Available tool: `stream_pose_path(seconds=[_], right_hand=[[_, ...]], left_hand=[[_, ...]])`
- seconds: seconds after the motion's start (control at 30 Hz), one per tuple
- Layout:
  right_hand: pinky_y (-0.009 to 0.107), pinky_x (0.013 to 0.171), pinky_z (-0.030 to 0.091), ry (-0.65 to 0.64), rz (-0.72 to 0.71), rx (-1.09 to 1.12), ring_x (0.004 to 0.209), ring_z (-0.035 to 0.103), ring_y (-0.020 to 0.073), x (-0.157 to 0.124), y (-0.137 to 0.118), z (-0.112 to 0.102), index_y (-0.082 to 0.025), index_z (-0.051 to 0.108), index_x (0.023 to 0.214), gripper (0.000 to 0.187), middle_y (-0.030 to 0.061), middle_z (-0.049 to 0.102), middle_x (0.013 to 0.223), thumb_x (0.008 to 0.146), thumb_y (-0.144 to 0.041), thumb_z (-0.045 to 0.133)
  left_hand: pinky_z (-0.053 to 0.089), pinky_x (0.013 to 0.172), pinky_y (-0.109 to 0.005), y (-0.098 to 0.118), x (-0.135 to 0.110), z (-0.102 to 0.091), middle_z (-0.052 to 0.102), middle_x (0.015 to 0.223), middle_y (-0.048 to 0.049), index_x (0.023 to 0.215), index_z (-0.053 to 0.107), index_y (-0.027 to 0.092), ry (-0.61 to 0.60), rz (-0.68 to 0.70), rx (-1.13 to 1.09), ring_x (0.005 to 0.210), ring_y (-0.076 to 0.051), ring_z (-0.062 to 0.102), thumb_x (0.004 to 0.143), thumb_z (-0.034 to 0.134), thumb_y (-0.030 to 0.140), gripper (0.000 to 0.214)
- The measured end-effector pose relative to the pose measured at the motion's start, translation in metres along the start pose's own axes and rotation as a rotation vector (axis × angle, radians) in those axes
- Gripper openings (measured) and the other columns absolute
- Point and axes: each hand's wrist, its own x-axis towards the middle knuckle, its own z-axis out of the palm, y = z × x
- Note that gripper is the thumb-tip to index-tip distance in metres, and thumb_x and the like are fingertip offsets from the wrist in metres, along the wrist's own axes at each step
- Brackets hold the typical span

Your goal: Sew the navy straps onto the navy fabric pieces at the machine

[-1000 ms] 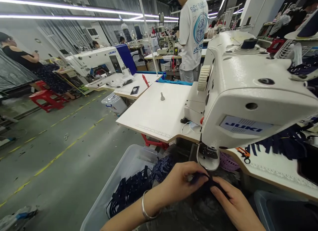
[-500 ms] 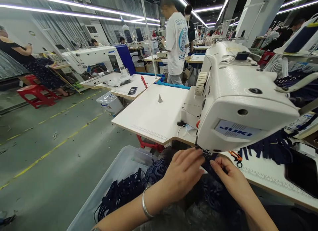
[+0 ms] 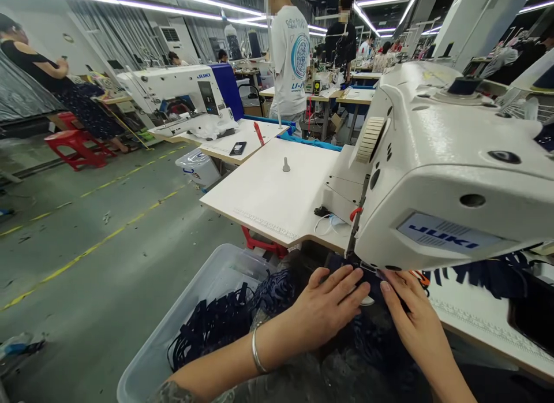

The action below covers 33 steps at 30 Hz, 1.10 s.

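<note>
A white sewing machine marked JUKI stands at the right, its needle area just above my fingers. Navy fabric lies under the machine head. My left hand, with a silver bangle on its wrist, rests flat on this fabric with its fingers stretched out. My right hand is to the right of the needle area, thumb and fingers around the fabric's right side. The machine head and my hands hide part of the fabric.
A clear plastic bin at lower left holds navy straps. Orange-handled snips, a dark phone and navy strips lie on the right. A grey peg stands on the white tabletop. Other people stand farther back.
My left hand has come down from a raised position and lies flat on the fabric. My right hand has shifted slightly, its fingers now straighter. The view has turned a little.
</note>
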Motion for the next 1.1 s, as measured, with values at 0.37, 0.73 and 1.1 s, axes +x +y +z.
stream_pose_path(seconds=[0.37,0.73,1.1], right_hand=[[0.041,0.102,0.043,-0.063,-0.117,0.015,0.121,0.051,0.0266,0.017,-0.008,0.000,-0.024,0.067,0.110,0.034,0.0102,0.056,0.123,0.096,-0.042,0.042],[0.037,0.086,0.051,-0.049,-0.112,-0.066,0.104,0.059,0.0280,0.022,-0.001,0.001,-0.024,0.071,0.105,0.040,0.0109,0.060,0.106,0.095,-0.048,0.041],[0.038,0.086,0.049,-0.029,-0.151,-0.081,0.102,0.059,0.0276,0.023,-0.001,0.004,-0.021,0.070,0.089,0.037,0.0115,0.061,0.102,0.095,-0.043,0.041]], left_hand=[[0.018,0.113,-0.036,0.007,0.001,0.001,0.040,0.149,-0.0072,0.136,0.049,0.020,0.060,-0.050,0.058,0.139,-0.023,0.034,0.101,0.045,0.031,0.038],[0.020,0.112,-0.037,0.007,0.002,-0.003,0.039,0.149,-0.0098,0.137,0.048,0.017,0.034,-0.041,0.076,0.140,-0.025,0.032,0.101,0.044,0.029,0.038],[0.019,0.112,-0.037,0.008,0.003,-0.001,0.040,0.149,-0.0084,0.136,0.049,0.017,0.043,-0.060,0.051,0.139,-0.024,0.033,0.101,0.042,0.030,0.038]])
